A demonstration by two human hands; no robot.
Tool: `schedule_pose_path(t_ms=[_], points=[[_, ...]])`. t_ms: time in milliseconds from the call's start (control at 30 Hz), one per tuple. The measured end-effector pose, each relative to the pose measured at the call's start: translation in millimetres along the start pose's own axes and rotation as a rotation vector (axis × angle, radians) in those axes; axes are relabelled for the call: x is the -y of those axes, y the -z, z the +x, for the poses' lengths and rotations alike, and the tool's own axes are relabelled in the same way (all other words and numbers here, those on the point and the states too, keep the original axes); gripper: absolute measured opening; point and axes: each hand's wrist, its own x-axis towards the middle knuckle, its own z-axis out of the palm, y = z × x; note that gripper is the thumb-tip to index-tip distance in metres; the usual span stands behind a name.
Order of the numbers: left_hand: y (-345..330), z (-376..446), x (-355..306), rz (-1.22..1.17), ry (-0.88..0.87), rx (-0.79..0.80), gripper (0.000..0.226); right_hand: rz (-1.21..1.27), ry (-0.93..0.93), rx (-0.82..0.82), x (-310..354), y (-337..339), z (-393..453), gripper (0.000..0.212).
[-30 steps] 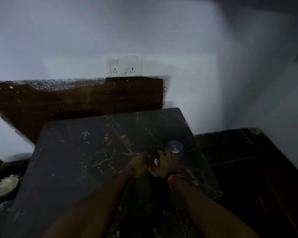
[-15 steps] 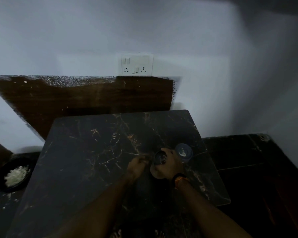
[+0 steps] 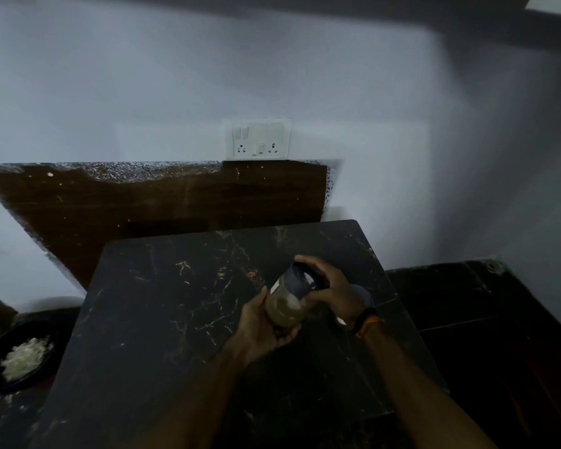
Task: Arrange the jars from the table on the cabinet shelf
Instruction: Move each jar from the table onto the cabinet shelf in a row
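Note:
A clear jar with brownish contents and a dark blue lid is lifted and tilted above the black marble table. My left hand cups the jar's body from below. My right hand grips its lid end from above. A second jar with a blue lid stands on the table just behind my right wrist, mostly hidden by it. No cabinet shelf shows in this dim view.
A dark bowl with white contents sits low at the left, beside the table. A brown board leans on the wall behind the table under a socket plate. A dark low surface lies at the right.
The jar stood on the table under both hands; now it is lifted and tilted between them. The camera view has shifted right and closer.

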Motion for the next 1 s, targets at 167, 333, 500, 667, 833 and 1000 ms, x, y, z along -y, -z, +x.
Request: schedule_pose_path(t_ms=[167,333,500,667,833,1000], points=[[-3.8,-9.0,-15.3,-0.077,-0.129,0.177,0.053,0.115,0.041,-0.096,5.8,-3.9,6.3,0.066],[-19.0,-23.5,-30.1,0.027,-0.263,0.332,0.058,0.25,0.059,-0.294,10.2,-15.9,20.0,0.063],[-41.0,-39.9,-45.2,0.203,-0.39,0.392,0.063,0.453,0.048,-0.366,24.2,-20.7,33.7,0.092],[-71.1,-45.5,-51.4,0.319,-0.485,0.417,0.078,0.504,0.123,-0.405,48.4,-12.9,38.0,0.077],[-101.1,-40.1,-58.8,0.425,-0.564,0.427,0.081,0.42,0.13,-0.393,74.7,11.8,35.6,0.075],[-138.6,-40.2,-70.9,0.517,-0.636,0.436,0.082,0.334,0.194,-0.393,101.7,44.4,37.0,0.067]])
